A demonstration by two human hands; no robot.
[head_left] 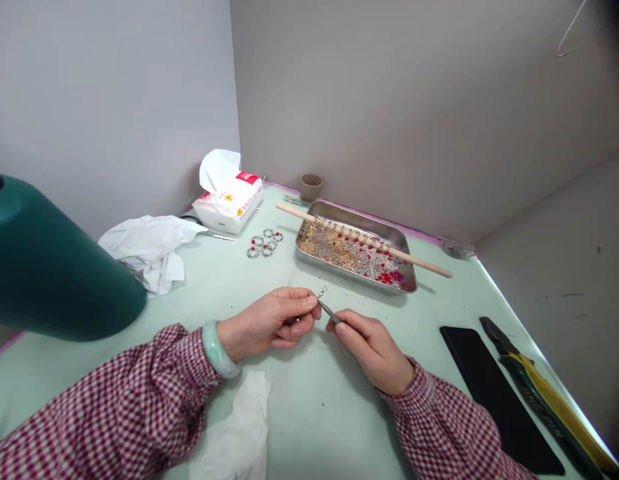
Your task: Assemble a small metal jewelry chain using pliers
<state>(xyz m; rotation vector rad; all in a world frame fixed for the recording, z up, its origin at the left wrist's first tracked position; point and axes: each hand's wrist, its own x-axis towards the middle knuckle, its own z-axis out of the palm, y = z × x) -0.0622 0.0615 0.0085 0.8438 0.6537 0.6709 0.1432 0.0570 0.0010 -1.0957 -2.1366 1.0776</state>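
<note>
My left hand point(269, 323) is closed in a pinch on a small metal wire piece point(321, 293) that sticks up past the fingertips. My right hand point(372, 347) is closed around a thin metal tool point(330, 312) whose tip touches that wire piece. Both hands hover over the pale green table point(229, 287), just in front of a steel tray point(357, 250) filled with gold and red beads. A wooden stick point(364, 241) threaded with beads lies across the tray. Several finished bead rings point(264, 243) lie left of the tray.
A tissue pack point(229, 197) and crumpled tissues point(152, 247) sit at the back left, a small cup point(311, 187) by the wall. A black pad point(494, 393) and yellow-handled pliers point(534, 393) lie at the right edge. A green rounded object point(54, 267) looms left. A tissue point(239, 427) lies near me.
</note>
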